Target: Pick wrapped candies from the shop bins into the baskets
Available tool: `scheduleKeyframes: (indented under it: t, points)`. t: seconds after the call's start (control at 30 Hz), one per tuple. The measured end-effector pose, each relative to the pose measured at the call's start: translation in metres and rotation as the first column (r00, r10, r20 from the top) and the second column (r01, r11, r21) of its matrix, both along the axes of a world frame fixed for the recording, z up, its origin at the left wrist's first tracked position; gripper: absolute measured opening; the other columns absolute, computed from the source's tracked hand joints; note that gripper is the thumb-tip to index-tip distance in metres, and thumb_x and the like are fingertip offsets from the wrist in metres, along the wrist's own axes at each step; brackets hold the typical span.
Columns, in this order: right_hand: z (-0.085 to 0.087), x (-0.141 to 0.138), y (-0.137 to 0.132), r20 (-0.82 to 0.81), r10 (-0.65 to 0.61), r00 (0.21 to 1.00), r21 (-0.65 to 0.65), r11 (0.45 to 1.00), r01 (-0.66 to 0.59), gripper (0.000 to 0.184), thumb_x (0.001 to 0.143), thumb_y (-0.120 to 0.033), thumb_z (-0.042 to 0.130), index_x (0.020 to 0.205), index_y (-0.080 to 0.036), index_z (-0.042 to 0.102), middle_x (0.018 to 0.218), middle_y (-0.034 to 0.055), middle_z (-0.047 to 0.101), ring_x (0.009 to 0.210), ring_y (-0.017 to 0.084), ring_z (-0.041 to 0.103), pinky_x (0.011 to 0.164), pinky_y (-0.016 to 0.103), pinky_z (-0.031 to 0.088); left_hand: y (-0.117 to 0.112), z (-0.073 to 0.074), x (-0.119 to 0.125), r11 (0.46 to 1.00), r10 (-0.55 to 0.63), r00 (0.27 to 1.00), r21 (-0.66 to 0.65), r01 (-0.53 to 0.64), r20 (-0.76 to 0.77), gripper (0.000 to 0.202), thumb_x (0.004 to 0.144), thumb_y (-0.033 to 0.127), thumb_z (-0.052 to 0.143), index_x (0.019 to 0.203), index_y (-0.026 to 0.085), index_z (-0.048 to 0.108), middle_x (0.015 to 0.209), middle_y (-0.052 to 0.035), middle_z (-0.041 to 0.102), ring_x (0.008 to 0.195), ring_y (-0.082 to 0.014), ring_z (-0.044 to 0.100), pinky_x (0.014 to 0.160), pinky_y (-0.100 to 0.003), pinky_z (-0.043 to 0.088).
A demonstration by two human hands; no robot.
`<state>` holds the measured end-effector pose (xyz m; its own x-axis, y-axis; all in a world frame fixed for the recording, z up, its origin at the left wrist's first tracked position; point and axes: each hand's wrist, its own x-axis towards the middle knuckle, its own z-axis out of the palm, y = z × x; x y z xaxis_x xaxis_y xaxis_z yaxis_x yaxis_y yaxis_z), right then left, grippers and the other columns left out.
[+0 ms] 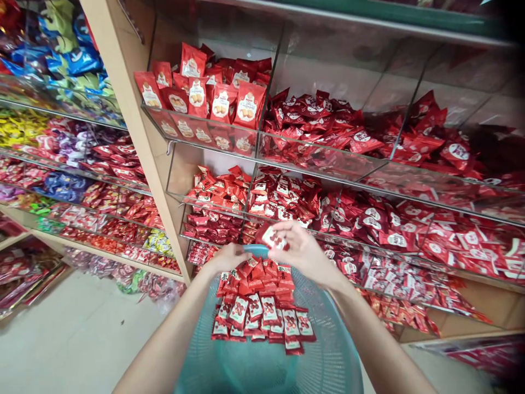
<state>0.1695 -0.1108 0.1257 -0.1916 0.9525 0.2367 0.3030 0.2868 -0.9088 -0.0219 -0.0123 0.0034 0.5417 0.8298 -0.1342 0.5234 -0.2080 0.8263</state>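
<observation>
Head camera – a person stands before shop shelving, both bare hands over a round teal perforated plastic basket (328, 350) at the lower centre. The right hand (305, 253) pinches a small red-and-white sweet packet (273, 238) between thumb and fingertips, just above the basket's far rim. The left hand (228, 257) lies at that same far rim, fingers folded down behind it; their tips are hidden, so its grip cannot be told. A heap of red foil packets (260, 301) fills the far half of the basket, the nearest ones in neat rows. Beyond, clear acrylic bins (287, 158) hold more red packets – stacked in tiers to the right of a pale wooden upright (135, 120).
</observation>
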Motion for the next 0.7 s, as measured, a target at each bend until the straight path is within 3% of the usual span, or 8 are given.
scheduleKeyframes:
  t: [0.07,0.13,0.3,0.57,0.63,0.7]
  points:
    - [-0.02,-0.008,-0.01,0.007,0.181,0.984,-0.138,0.974,-0.178,0.037,0.073,-0.028,0.064,0.106,-0.021,0.05,0.1,0.0031,0.063,0.09,0.015,0.062,0.079,0.031,0.05,0.002,-0.002,-0.001,1.0,-0.005,0.999,-0.001,0.005,0.043,0.047,0.071,0.058,0.052,0.068,0.013,0.062,0.057,0.0005,0.056,0.053,-0.0112,0.045,0.051,-0.022,0.032]
    - [-0.046,-0.016,-0.012,0.099,0.272,0.957,-0.211,0.946,-0.247,0.035,0.071,-0.024,0.067,0.103,-0.02,0.054,0.101,0.0026,0.063,0.091,0.015,0.061,0.081,0.031,0.049,0.004,-0.003,-0.002,1.0,-0.007,0.997,0.001,0.007,0.078,0.047,0.073,0.058,0.05,0.066,0.013,0.06,0.055,0.0019,0.053,0.052,-0.0099,0.042,0.05,-0.021,0.03]
    - [-0.102,-0.043,0.002,0.394,0.445,0.804,-0.226,0.895,-0.384,0.041,0.064,-0.014,0.072,0.103,-0.018,0.061,0.102,0.0026,0.065,0.092,0.015,0.06,0.084,0.026,0.046,0.006,-0.006,-0.003,1.0,-0.002,0.994,0.025,-0.001,0.107,0.046,0.073,0.058,0.05,0.064,0.013,0.057,0.055,0.005,0.044,0.054,-0.009,0.038,0.051,-0.021,0.03]
    - [-0.133,-0.086,0.033,0.469,0.73,0.496,-0.333,0.667,-0.666,0.034,0.07,-0.01,0.065,0.104,-0.014,0.066,0.104,0.0053,0.068,0.094,0.015,0.062,0.085,0.021,0.045,0.006,-0.009,-0.003,1.0,0.019,0.994,0.007,-0.02,0.107,0.048,0.071,0.06,0.051,0.065,0.013,0.057,0.056,0.0047,0.044,0.055,-0.0089,0.037,0.054,-0.021,0.031]
    - [-0.138,-0.093,0.035,0.529,0.713,0.461,-0.321,0.67,-0.669,0.036,0.07,-0.008,0.063,0.106,-0.015,0.065,0.104,0.0032,0.069,0.093,0.013,0.063,0.082,0.018,0.046,0.006,-0.009,-0.003,1.0,0.021,0.994,-0.003,-0.021,0.106,0.048,0.071,0.06,0.05,0.065,0.013,0.057,0.056,0.0048,0.043,0.055,-0.0087,0.036,0.053,-0.021,0.03]
    - [-0.143,-0.097,0.033,0.632,0.63,0.453,-0.256,0.72,-0.645,0.038,0.07,-0.003,0.059,0.105,-0.017,0.066,0.104,0.0009,0.069,0.091,0.013,0.063,0.08,0.017,0.046,0.005,-0.008,-0.004,1.0,0.022,0.995,-0.006,-0.022,0.1,0.048,0.072,0.06,0.05,0.064,0.013,0.056,0.055,0.0051,0.041,0.054,-0.0084,0.034,0.051,-0.02,0.028]
